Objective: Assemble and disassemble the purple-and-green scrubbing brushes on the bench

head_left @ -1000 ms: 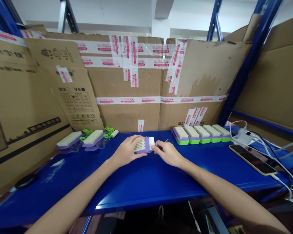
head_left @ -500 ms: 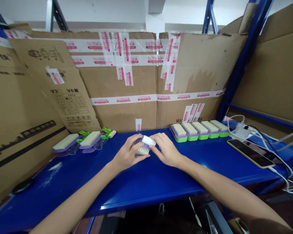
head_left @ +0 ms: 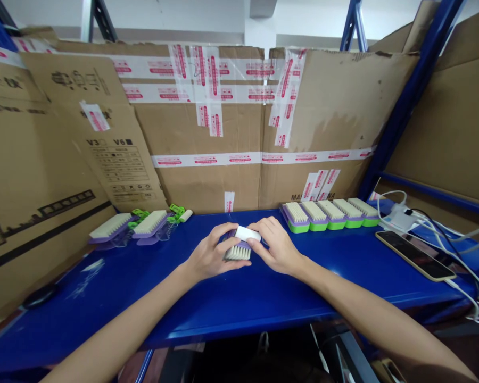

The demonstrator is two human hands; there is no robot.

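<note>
In the head view, a purple brush with pale bristles is held above the blue table, its bristles toward me. My left hand is closed around its left side, thumb below and fingers above. A white rounded piece, like a short roller, lies across the upper side of the brush. My right hand is closed on the right end of this white piece, pinching it between thumb and fingers. The fingers hide part of the brush, and I cannot tell whether the white piece is fixed to it.
Several brushes with green bases stand in a row at back right. Two purple brushes and green plastic parts lie at left. A phone and white cables lie at right. Cardboard walls the back of the blue table.
The view has shifted slightly. Both hands still hold the brush and white piece, which sit a little farther right and lower in the picture. The white piece looks more level.
</note>
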